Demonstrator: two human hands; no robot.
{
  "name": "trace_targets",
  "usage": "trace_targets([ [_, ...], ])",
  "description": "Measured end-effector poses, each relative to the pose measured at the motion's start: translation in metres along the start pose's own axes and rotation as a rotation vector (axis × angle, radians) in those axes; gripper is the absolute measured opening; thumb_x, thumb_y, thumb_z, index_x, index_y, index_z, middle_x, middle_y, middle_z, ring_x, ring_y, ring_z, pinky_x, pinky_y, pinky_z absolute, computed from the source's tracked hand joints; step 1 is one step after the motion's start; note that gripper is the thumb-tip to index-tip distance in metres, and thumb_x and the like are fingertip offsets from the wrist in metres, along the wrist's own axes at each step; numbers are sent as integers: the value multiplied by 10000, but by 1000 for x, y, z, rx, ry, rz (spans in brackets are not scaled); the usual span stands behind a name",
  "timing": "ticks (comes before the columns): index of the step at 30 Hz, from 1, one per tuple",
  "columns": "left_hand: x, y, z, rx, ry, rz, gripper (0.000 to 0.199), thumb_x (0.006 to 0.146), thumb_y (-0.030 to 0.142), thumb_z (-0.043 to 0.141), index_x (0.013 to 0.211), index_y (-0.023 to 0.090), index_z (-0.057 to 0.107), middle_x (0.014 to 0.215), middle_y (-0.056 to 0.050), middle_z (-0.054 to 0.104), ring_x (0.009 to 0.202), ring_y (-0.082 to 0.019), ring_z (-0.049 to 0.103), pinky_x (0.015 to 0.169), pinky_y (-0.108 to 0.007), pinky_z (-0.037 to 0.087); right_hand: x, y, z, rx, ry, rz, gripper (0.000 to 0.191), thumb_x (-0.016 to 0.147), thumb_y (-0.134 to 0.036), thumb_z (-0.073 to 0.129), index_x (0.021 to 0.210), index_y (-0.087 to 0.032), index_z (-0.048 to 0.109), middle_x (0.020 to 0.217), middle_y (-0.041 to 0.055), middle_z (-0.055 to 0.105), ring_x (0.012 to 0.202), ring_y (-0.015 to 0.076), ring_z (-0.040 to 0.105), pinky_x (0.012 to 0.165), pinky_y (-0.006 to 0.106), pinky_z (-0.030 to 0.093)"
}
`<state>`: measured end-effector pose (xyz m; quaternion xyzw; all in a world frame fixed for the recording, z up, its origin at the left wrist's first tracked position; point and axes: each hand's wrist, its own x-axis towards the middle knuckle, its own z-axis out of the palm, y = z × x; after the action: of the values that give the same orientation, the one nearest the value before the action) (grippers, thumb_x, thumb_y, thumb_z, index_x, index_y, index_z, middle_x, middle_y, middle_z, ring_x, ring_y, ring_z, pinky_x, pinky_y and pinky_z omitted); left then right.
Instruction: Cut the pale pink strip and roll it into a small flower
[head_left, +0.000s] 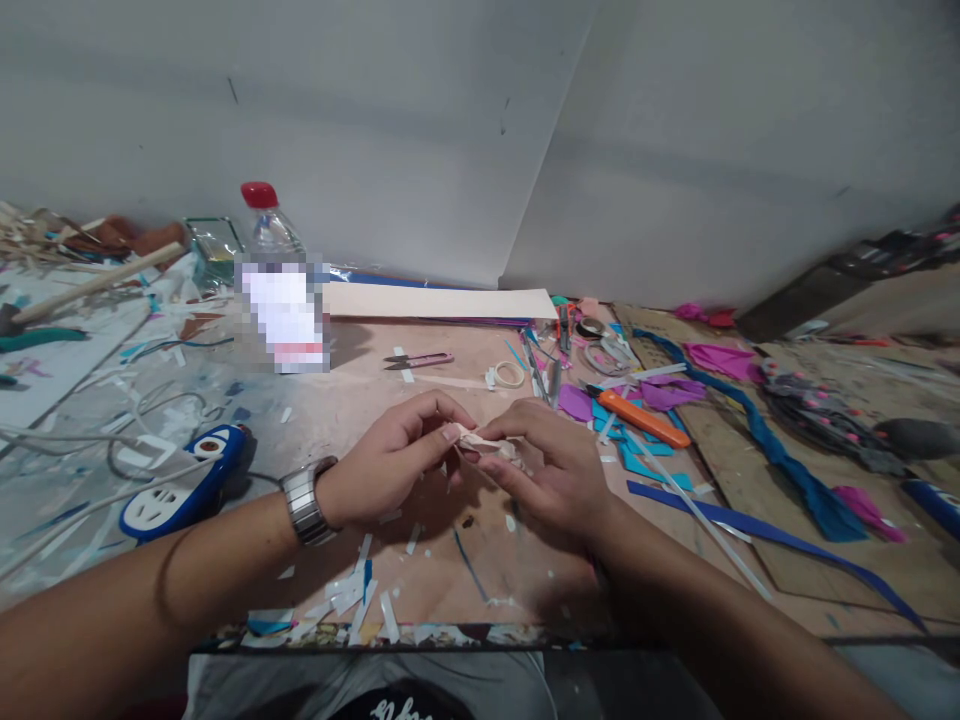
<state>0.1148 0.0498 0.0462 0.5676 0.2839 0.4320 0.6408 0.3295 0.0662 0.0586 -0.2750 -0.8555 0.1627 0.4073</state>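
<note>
Over the middle of the worktable, my left hand [401,455] and my right hand [555,465] meet around a small, crumpled, cream-coloured piece [491,450]. Both hands pinch it between thumb and fingers; whether it is paper or cloth I cannot tell, and my fingers hide part of it. Beyond my hands lie thread snips [418,361] and a small roll of tape [509,374]. An orange utility knife [643,418] rests to the right of my right hand, on blue and purple scraps.
A bottle with a red cap [259,195] stands at the back left, partly blurred. A blue-and-white power strip [184,485] with cables lies left. Long cream sheets [442,301] lie along the wall. Cardboard [810,540] with blue strips [780,460] covers the right side. Paper scraps [349,595] litter the front edge.
</note>
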Motion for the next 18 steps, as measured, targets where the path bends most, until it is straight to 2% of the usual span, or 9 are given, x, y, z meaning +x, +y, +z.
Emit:
trace_targets([
  [5,-3,2,2,117,10,28,198,1044,348,511,1055,172,602,873,-14,645,752,-118,627,710,-252,505,1,-3,0,27,-7,27,66,955,-240,665,948,-210,723,819,38,748,762,176,673,761,345,477],
  [10,-3,4,0,287,41,93,158,1048,296,490,1074,180,594,919,-8,623,792,-121,617,756,-266,496,1,-5,0,47,-12,45,65,951,-228,665,971,-207,723,856,41,753,789,176,678,786,345,478],
  [18,-6,1,-1,550,53,229,177,980,112,452,1005,191,608,893,2,642,835,-134,583,811,-290,452,-1,-1,2,3,-59,60,91,974,-237,643,916,-198,702,809,22,727,772,170,649,779,333,444],
])
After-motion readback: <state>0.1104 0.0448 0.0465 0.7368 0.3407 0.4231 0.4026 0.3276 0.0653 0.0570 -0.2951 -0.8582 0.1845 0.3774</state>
